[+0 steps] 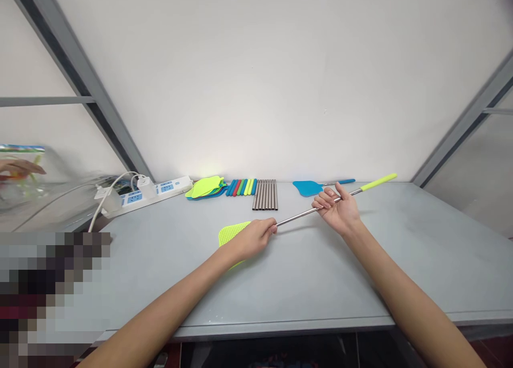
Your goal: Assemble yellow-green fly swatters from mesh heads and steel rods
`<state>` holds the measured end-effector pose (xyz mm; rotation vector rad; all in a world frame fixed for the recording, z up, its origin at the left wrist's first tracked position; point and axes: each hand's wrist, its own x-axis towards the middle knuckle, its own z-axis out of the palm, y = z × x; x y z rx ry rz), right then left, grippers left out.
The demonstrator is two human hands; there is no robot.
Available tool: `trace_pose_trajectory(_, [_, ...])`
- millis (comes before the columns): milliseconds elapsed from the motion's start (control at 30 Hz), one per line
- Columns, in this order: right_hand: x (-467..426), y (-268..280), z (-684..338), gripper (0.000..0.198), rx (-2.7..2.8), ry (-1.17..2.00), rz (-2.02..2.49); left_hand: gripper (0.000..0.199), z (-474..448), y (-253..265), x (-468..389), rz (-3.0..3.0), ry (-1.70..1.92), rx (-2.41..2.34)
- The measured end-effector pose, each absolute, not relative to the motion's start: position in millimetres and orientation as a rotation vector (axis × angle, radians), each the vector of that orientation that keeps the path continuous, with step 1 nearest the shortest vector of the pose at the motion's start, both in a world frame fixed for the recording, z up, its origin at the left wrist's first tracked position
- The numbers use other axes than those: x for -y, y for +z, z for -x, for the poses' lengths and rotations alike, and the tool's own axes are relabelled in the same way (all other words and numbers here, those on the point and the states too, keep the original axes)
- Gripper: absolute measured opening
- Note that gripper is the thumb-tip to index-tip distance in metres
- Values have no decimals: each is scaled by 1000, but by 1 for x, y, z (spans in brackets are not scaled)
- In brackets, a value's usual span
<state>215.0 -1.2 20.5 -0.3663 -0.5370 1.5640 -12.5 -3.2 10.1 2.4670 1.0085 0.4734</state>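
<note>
A fly swatter [298, 217] with a yellow-green perforated head, a metal rod and a yellow-green grip slants across the table between my hands. My left hand [259, 236] is closed around the rod close to the head and hides part of that head. Farther up the rod, my right hand [339, 210] has its palm turned up, with curled fingers and the thumb against the metal. The grip end points up to the right, beyond my right hand. Behind that hand lies a blue fly swatter [308, 188] on the table, its rod partly covered.
Along the wall stand a pile of coloured swatter heads [206, 187], a row of coloured handle grips [241, 187] and several metal tubes [265, 195]. A white power strip [168, 187] with cables sits at left. Another person's hand [22, 167] shows at far left.
</note>
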Motion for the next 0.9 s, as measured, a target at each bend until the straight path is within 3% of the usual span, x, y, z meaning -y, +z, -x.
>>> trace_pose_trajectory(400, [2, 16, -213, 42, 570, 1475, 396, 37, 11, 11, 15, -2500, 368, -1052])
trace_pose_trajectory(900, [8, 9, -194, 42, 509, 1445, 404, 31, 4, 4, 17, -2667, 366, -1145])
